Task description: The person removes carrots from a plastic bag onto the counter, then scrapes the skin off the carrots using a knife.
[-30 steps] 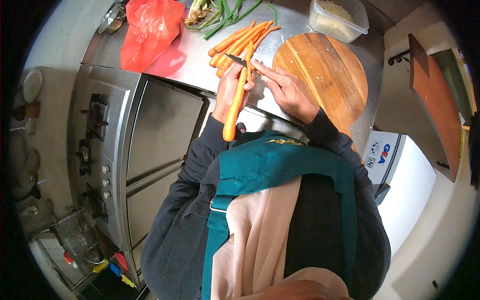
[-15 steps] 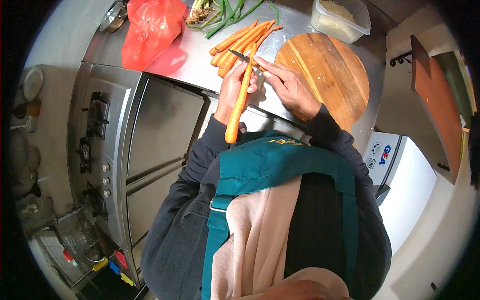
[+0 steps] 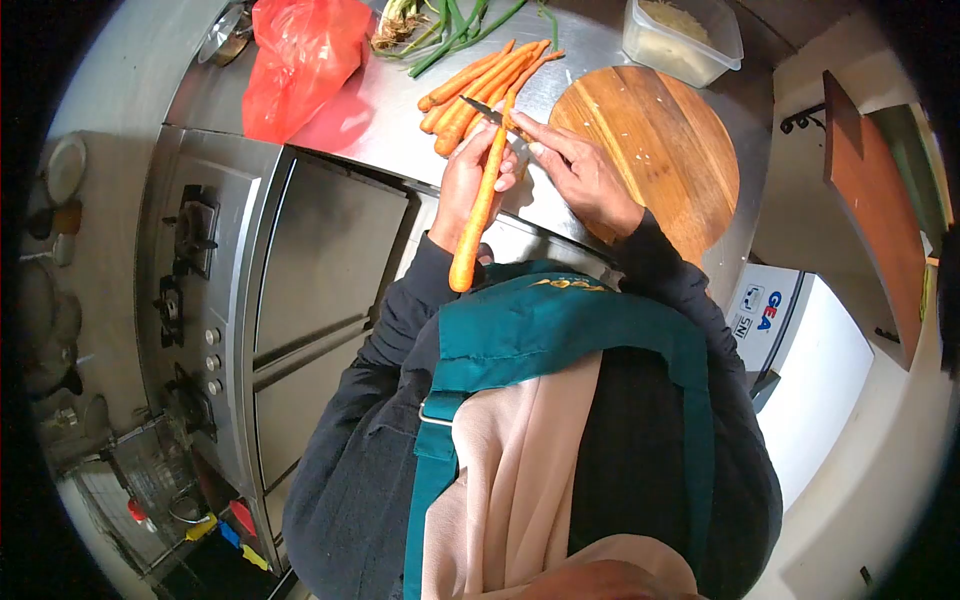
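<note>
A long orange carrot [image 3: 478, 220] is in my left hand [image 3: 468, 180], thick end down and pointing at my body. My right hand [image 3: 585, 178] has its fingers around a small dark-bladed knife [image 3: 484, 110], whose blade crosses the carrot's upper, thin part. Just beyond both hands, several other carrots [image 3: 480, 85] lie in a pile on the steel counter [image 3: 395, 140]. To the right of my right hand is a round wooden board [image 3: 655, 150] with small pale bits on it.
A red plastic bag [image 3: 300, 70] and a metal bowl [image 3: 226, 38] stand at the back left, green onions [image 3: 465, 35] behind the carrots. A clear container [image 3: 680, 45] with pale shreds sits at the back right. A gas stove [image 3: 200, 310] is on the left.
The held carrot has swung over to the right, and a strip or piece that hung beside it no longer shows. Both hands have shifted slightly right with the knife.
</note>
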`<state>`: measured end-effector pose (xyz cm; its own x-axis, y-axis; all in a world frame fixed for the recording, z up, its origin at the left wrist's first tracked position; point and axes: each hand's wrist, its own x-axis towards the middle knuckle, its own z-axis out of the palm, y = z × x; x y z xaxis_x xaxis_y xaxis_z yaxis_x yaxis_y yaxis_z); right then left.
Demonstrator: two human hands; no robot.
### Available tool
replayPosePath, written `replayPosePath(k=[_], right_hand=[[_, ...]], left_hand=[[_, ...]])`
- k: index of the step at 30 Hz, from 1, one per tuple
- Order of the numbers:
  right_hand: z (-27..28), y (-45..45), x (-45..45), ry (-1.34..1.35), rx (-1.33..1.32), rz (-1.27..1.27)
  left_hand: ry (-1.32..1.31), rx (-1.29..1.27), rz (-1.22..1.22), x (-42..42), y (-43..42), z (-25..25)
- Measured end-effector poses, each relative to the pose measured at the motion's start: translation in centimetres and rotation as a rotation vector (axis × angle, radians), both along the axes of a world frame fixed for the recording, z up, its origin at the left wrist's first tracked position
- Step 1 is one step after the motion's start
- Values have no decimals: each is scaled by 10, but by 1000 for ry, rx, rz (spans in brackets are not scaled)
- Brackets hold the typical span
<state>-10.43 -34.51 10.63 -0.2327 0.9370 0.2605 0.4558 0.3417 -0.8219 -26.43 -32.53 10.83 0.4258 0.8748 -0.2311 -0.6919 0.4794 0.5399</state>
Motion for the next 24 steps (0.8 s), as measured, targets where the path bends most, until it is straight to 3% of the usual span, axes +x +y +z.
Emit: replayPosePath(k=[6, 13, 19, 22, 24], right_hand=[[-4, 15, 4, 183, 149, -16], [4, 1, 1, 84, 26, 25], [-1, 10, 0, 54, 69, 11], [-1, 14, 3, 165, 179, -8], [4, 12, 6, 97, 46, 7]], left_hand=[[-22, 35, -54, -1, -3, 3], [-47, -12, -34, -2, 1, -1], [-91, -62, -34, -3, 1, 0], [-55, -9, -38, -1, -4, 5], [-69, -24, -45, -1, -4, 3]])
